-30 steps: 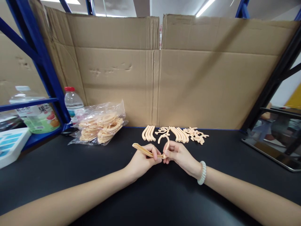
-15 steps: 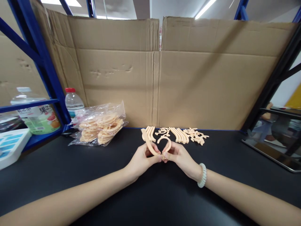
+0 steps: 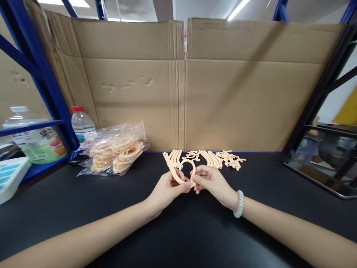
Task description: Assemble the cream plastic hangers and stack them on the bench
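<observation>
My left hand [image 3: 164,190] is closed on a long curved hanger arm [image 3: 172,169], which points up and to the left. Thumb and fingers of my right hand [image 3: 214,185] pinch a hanger hook [image 3: 193,166] near its lower end. The foot of the hook meets the lower end of the arm between my fingertips; whether they are joined I cannot tell. All these pieces are beige. Behind my hands lie a row of similar arms [image 3: 175,158], several loose hooks [image 3: 192,155], a second row of arms [image 3: 211,159] and a pile of small pieces [image 3: 231,160].
A clear plastic bag of beige parts [image 3: 117,150] rests on the black table [image 3: 178,230] at the left. Beyond it stand a red-capped bottle [image 3: 82,123] and a blue rack [image 3: 41,78]. Cardboard [image 3: 237,89] walls the back. A dark glossy tray-like object [image 3: 323,178] sits right.
The hook has tilted to the left toward the arm, and my right fingers have shifted up along its side. My left hand keeps its hold. The whole view has swung slightly right.
</observation>
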Motion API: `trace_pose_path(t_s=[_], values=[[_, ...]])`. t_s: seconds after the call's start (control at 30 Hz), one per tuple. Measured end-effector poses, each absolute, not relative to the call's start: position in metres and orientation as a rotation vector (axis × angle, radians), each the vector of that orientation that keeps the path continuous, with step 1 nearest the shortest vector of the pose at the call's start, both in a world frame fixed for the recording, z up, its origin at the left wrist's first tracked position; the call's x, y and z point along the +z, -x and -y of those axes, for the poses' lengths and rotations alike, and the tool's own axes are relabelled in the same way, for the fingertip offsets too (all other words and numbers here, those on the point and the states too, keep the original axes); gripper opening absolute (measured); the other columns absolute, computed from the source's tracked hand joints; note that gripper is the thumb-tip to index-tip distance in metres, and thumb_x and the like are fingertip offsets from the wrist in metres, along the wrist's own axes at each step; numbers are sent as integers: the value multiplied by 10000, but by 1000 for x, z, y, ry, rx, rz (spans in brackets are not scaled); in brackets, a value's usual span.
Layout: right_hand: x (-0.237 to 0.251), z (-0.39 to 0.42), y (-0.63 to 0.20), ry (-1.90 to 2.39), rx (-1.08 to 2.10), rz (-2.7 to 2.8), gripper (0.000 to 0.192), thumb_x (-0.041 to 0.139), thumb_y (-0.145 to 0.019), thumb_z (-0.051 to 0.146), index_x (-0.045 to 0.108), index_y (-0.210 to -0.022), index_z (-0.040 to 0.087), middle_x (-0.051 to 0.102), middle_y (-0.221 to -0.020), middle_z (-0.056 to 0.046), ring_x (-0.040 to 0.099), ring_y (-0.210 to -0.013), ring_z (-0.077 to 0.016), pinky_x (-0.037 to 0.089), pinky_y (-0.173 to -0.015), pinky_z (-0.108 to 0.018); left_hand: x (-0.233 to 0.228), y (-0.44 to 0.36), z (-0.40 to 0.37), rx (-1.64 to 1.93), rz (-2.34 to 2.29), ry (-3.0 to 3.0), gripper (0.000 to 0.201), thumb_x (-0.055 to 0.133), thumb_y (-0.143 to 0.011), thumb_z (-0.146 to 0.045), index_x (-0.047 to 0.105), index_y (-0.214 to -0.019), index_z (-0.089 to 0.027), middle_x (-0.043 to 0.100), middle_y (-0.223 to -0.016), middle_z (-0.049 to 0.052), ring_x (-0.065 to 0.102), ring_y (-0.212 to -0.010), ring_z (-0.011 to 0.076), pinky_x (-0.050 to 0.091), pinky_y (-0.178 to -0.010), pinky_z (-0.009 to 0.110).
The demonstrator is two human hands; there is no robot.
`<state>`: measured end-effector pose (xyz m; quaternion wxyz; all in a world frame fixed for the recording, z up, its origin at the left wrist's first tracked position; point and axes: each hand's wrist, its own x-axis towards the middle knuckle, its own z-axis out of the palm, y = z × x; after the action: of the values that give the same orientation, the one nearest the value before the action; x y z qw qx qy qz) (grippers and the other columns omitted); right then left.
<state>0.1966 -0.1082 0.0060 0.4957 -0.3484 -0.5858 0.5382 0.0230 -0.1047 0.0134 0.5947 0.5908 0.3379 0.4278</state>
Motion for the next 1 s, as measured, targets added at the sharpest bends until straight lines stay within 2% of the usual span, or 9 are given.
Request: trace_pose_path(t_s=[0.13, 0.2, 0.3, 0.4, 0.6, 0.87, 1.0], values=[[12, 93, -216, 910, 1102, 1473, 341, 615, -813, 497, 608, -900, 167, 604, -700, -11, 586, -567, -130, 509, -557, -294, 16, -23, 105, 1034, -798, -1279, 319, 815, -630, -266, 541, -745, -149, 625, -729, -15, 618, -711, 120, 528, -732, 277], [15, 84, -232, 993, 801, 1617, 263, 574, -857, 435, 622, -911, 182, 616, -726, -29, 593, -631, -159, 510, -607, -327, 17, -24, 105, 1053, -797, -1234, 340, 831, -607, -259, 535, -736, -151, 620, -727, -20, 621, -724, 124, 530, -745, 281], [17, 73, -255, 1092, 159, 2003, 127, 562, -874, 280, 648, -930, 207, 650, -863, -84, 578, -875, -246, 478, -795, -436, 20, -25, 106, 1059, -799, -1211, 358, 843, -588, -252, 527, -725, -153, 614, -710, -26, 621, -709, 120, 530, -742, 276], [11, 64, -269, 1133, -213, 2291, 182, 550, -870, 195, 658, -1015, 200, 643, -1009, -125, 505, -1057, -299, 400, -927, -508, 21, -25, 107, 1050, -805, -1213, 355, 840, -596, -258, 530, -730, -150, 619, -709, -23, 622, -711, 117, 533, -747, 271], [-6, 50, -273, 1184, -187, 2298, 230, 464, -903, 153, 673, -999, 158, 664, -1023, -129, 550, -1005, -275, 419, -925, -472, 17, -23, 106, 1038, -787, -1238, 350, 833, -612, -266, 533, -749, -146, 634, -711, -20, 630, -692, 110, 533, -723, 253], [-4, 49, -269, 1145, -21, 2116, 191, 483, -875, 151, 662, -823, 192, 692, -906, -83, 603, -897, -240, 421, -902, -445, 14, -23, 104, 1047, -780, -1246, 327, 821, -629, -272, 542, -746, -149, 632, -732, -12, 626, -718, 118, 536, -744, 269], [-2, 53, -267, 1164, 110, 1898, 231, 411, -929, 246, 630, -946, 172, 662, -691, -53, 646, -681, -210, 499, -723, -376, 14, -22, 104, 1034, -774, -1244, 326, 818, -637, -271, 539, -753, -149, 635, -743, -5, 630, -718, 121, 532, -753, 278]])
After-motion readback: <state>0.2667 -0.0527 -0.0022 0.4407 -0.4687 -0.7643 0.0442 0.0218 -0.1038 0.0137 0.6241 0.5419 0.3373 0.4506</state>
